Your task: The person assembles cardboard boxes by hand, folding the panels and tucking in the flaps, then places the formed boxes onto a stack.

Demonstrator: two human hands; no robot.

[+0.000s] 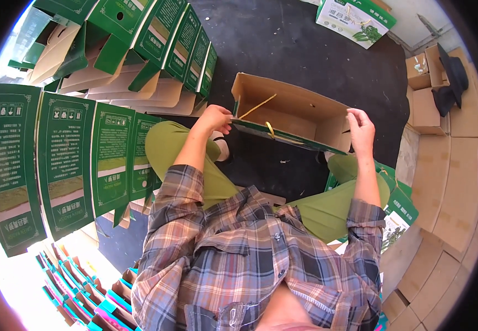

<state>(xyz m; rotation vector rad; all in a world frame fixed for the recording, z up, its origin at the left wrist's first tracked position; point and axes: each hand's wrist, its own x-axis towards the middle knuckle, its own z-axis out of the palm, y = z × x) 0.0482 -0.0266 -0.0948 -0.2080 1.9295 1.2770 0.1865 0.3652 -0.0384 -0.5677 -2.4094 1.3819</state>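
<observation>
An open cardboard box point(305, 113), green outside and plain brown inside, stands between my knees with its open side toward me. A yellow cord point(258, 106) crosses its inside, and a loop shows over the near wall. My left hand point(216, 119) grips the box at its near left corner, fingers bent round the edge. At the right end my right hand point(361, 128) pinches the upper edge between thumb and fingers. The inside looks bare apart from the cord. The box's underside is hidden.
Green printed cartons point(65, 165) stand in rows on my left, some with flaps hanging open. Behind my right leg lies a green-and-white carton point(399, 215). Another finished-looking carton point(355, 22) sits far right. Brown boxes point(432, 176) line the right side, with a black hat point(453, 77) on them.
</observation>
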